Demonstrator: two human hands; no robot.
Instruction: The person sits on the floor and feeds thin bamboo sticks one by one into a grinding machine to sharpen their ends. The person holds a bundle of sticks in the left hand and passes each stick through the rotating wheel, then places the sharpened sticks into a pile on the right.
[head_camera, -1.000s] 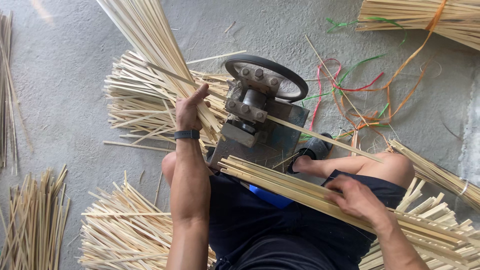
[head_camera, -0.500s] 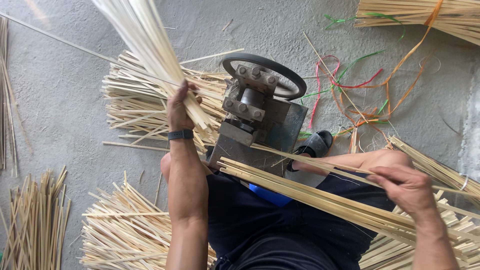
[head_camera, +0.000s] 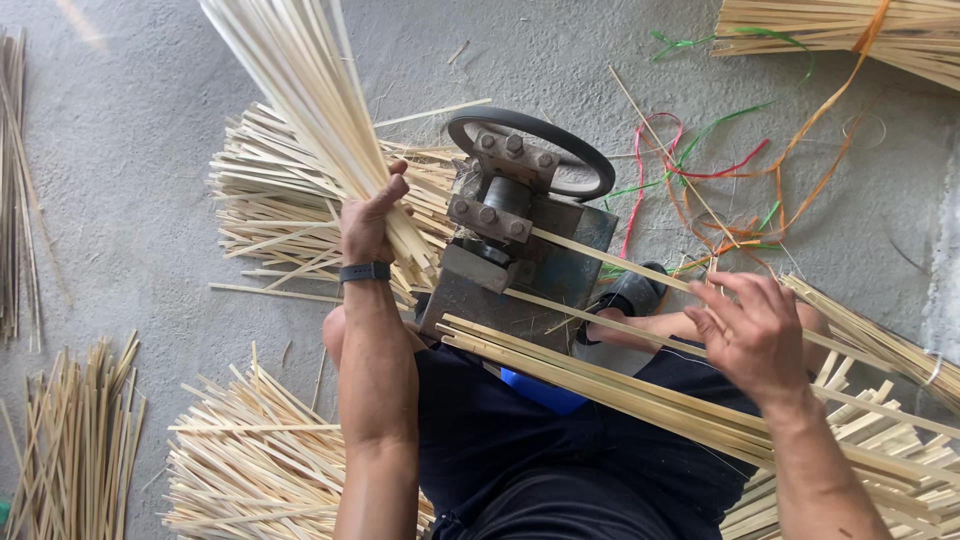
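Note:
My left hand (head_camera: 368, 222), with a dark band on the wrist, grips a thick bundle of pale bamboo strips (head_camera: 300, 90) that fans up and to the left. It sits just left of a small metal splitting machine (head_camera: 520, 235) with a black hand wheel (head_camera: 530, 150). My right hand (head_camera: 752, 335) hovers with fingers spread over a long bamboo slat (head_camera: 600, 260) that runs out of the machine to the right. More long slats (head_camera: 600, 385) lie across my lap below it.
Heaps of split bamboo strips (head_camera: 270, 200) lie behind the machine, at the lower left (head_camera: 240, 460) and far left (head_camera: 80, 440). Tied bundles lie at the top right (head_camera: 850, 30) and right (head_camera: 880, 340). Coloured plastic strings (head_camera: 720, 180) are scattered on the concrete floor.
My right hand has risen off the slats on my lap and moved right to the slat leaving the machine, fingers opening. My left hand keeps its bundle, shifted slightly upward.

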